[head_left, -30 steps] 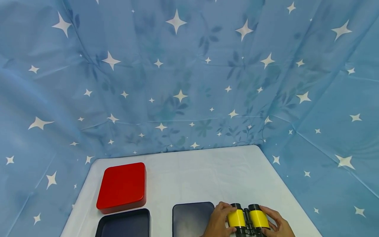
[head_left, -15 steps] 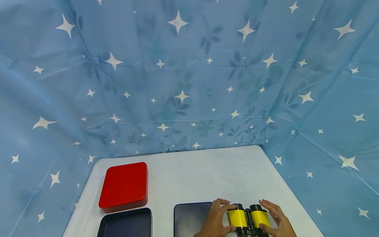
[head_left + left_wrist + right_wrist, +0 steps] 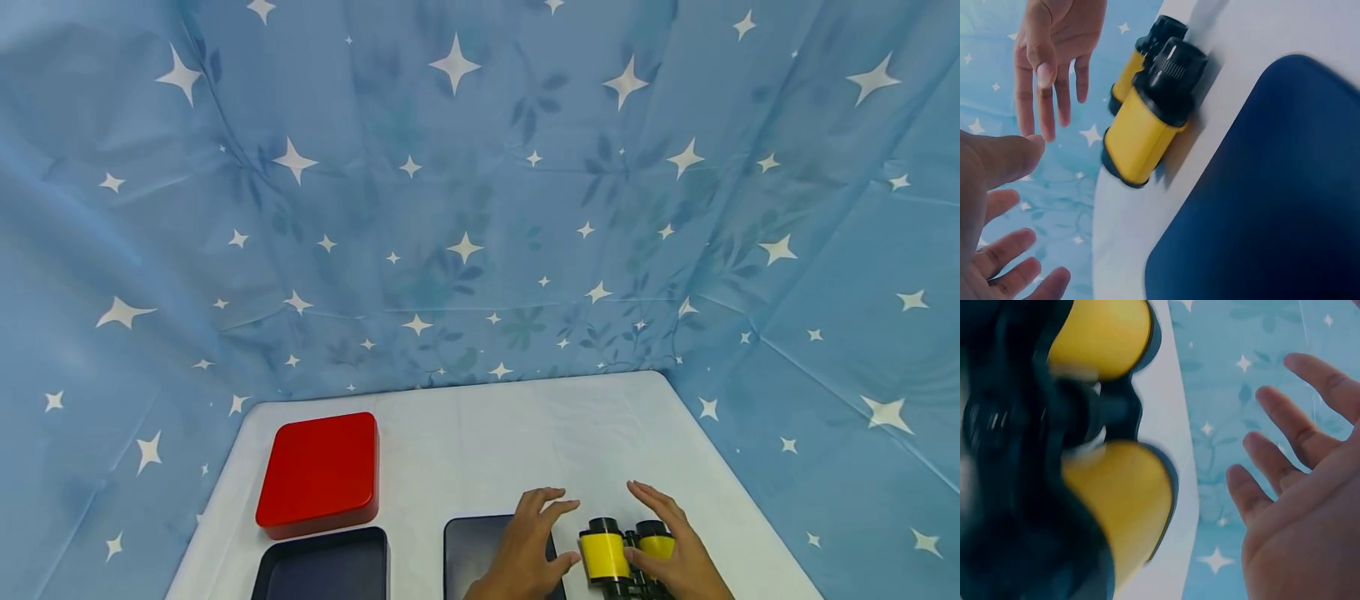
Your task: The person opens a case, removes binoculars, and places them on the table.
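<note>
Yellow and black binoculars [image 3: 604, 557] lie on the white table at the lower right of the head view. My left hand [image 3: 525, 546] is just left of them, over the dark tray's edge, fingers spread and holding nothing. My right hand [image 3: 675, 542] hovers over their right barrel with fingers extended, hiding part of it. In the left wrist view the binoculars [image 3: 1141, 131] stand apart from both hands. The right wrist view shows the binoculars [image 3: 1125, 500] close up and blurred, with the open right hand [image 3: 1310, 456] beside them.
A dark flat tray [image 3: 476, 550] lies left of the binoculars. Farther left are a red box-shaped lid [image 3: 322, 471] and a dark open tray [image 3: 330, 571] in front of it. A blue star-patterned cloth [image 3: 465, 200] surrounds the white table [image 3: 465, 442].
Both hands have let go of the binoculars and lifted off. The left hand has moved left, away from them; the right hand has risen over the right barrel. The binoculars stay in place.
</note>
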Tool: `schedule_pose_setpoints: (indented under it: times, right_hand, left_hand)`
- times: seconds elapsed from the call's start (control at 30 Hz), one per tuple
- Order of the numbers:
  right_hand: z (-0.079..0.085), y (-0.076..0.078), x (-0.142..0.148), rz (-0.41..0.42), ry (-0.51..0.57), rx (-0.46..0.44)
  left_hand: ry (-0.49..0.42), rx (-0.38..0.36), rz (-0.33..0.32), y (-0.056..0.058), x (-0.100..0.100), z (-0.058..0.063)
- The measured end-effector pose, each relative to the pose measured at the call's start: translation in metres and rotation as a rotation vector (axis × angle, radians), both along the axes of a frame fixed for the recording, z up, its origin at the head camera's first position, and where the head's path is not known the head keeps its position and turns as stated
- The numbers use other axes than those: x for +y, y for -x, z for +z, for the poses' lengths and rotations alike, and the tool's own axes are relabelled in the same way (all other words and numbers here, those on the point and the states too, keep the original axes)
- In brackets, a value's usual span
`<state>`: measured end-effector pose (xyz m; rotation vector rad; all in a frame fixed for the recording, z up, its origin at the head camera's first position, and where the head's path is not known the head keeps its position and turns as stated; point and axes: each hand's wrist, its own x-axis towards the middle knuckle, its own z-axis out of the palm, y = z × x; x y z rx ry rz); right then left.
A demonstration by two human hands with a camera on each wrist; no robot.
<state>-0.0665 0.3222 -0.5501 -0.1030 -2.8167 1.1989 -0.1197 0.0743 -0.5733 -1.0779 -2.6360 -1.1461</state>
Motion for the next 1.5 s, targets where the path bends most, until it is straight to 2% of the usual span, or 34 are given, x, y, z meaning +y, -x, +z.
schedule_pose_setpoints:
  times: [0.3,0.53,0.73,0.83,1.1,1.3,1.5]
  right_hand:
    - [0.010,0.013,-0.025,0.072,-0.016,0.033]
    - [0.015,0.026,-0.044,0.096,-0.086,0.051]
    - [0.019,0.034,-0.063,0.122,-0.131,0.066]
    - [0.021,0.037,-0.073,0.136,-0.125,0.079]
    - [0.026,0.051,-0.100,0.234,-0.041,0.133]
    - [0.027,0.064,-0.121,0.308,-0.044,0.132]
    - [0.028,0.074,-0.138,0.354,-0.047,0.125]
  left_hand:
    - [0.130,0.091,0.100,0.006,-0.024,0.014]
    - [0.158,0.161,0.171,0.010,-0.048,0.022]
    - [0.234,0.141,0.185,0.012,-0.068,0.026]
    - [0.241,0.130,0.203,0.012,-0.076,0.024]
    - [0.230,0.095,0.281,0.013,-0.100,0.016]
    - [0.197,0.049,0.345,0.013,-0.124,0.013]
    - [0.195,0.084,0.414,0.011,-0.146,0.013]
